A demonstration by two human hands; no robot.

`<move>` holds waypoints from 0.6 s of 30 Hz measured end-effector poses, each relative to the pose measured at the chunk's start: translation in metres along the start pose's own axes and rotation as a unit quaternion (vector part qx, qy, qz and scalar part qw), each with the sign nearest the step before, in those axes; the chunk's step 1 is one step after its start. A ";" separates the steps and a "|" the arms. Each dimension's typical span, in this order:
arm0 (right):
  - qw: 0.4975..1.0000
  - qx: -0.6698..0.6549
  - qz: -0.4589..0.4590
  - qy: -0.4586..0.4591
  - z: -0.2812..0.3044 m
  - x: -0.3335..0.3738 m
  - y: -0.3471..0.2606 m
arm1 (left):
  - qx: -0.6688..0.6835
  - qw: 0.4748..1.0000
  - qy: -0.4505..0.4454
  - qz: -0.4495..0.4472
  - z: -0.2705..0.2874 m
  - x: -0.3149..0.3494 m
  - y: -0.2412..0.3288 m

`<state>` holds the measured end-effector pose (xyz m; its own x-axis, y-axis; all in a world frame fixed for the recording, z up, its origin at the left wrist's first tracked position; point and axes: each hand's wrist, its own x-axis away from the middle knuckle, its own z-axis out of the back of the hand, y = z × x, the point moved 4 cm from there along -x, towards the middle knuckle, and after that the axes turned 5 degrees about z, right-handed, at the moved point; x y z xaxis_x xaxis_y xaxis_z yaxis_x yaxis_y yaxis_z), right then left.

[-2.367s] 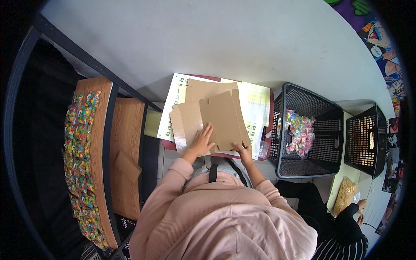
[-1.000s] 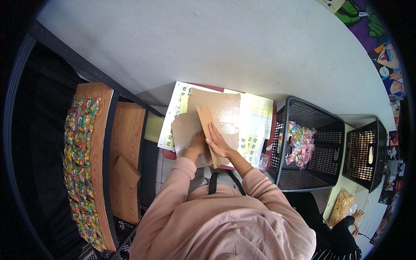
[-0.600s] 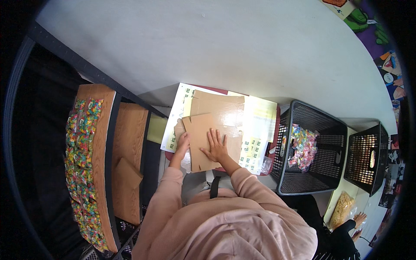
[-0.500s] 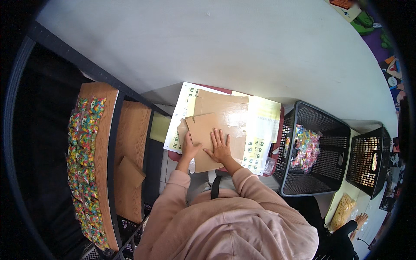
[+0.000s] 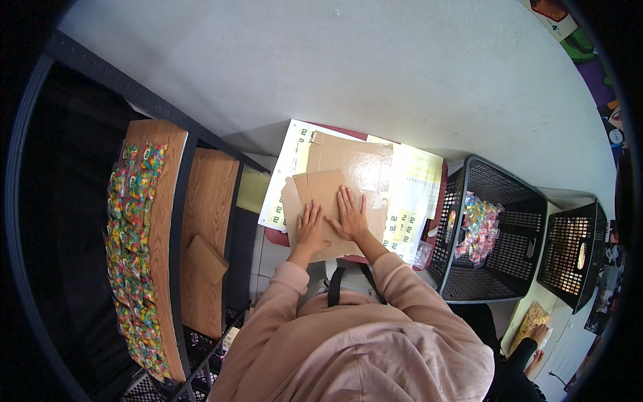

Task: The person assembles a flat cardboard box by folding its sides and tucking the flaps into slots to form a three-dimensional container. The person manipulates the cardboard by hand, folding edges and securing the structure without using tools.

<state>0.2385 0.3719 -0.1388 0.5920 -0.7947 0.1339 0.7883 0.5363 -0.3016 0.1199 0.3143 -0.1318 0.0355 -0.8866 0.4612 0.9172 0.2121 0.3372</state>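
Observation:
A flat brown cardboard piece (image 5: 355,157), creased and partly folded over, lies on the table in front of me. My left hand (image 5: 310,229) rests flat on its folded part near the left edge, fingers stretched out. Close beside it, my right hand (image 5: 349,216) presses on the same flap with the fingers spread and pointing away from me. Neither hand grips anything. Under the cardboard are white and yellow printed sheets (image 5: 423,179).
At right stand a black plastic crate (image 5: 492,291) holding colourful wrapped packets (image 5: 477,231), and a second black basket (image 5: 569,258). Another person's hand (image 5: 538,333) touches a bag of yellowish pieces (image 5: 532,316). A wooden shelf (image 5: 161,248) at left bears candy bags (image 5: 130,268).
My left hand has shifted from the cardboard's left edge to lie flat on the flap. My right hand has slid slightly. The other person's hand has moved onto the yellowish bag.

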 end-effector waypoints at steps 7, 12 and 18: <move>1.000 0.021 -0.023 -0.002 0.005 -0.025 0.010 | -0.012 1.000 -0.019 0.009 0.006 0.003 0.003; 0.999 0.014 -0.042 -0.032 0.008 -0.011 0.009 | -0.031 0.999 -0.025 0.024 0.005 0.000 0.003; 0.998 0.049 0.020 -0.036 0.006 0.043 0.006 | -0.040 0.999 -0.020 0.020 0.002 -0.002 0.002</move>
<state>0.2696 0.3428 -0.1291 0.6313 -0.7512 0.1929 0.7742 0.5954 -0.2149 0.1215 0.3174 -0.1306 0.0580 -0.8608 0.5056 0.9443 0.2117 0.2521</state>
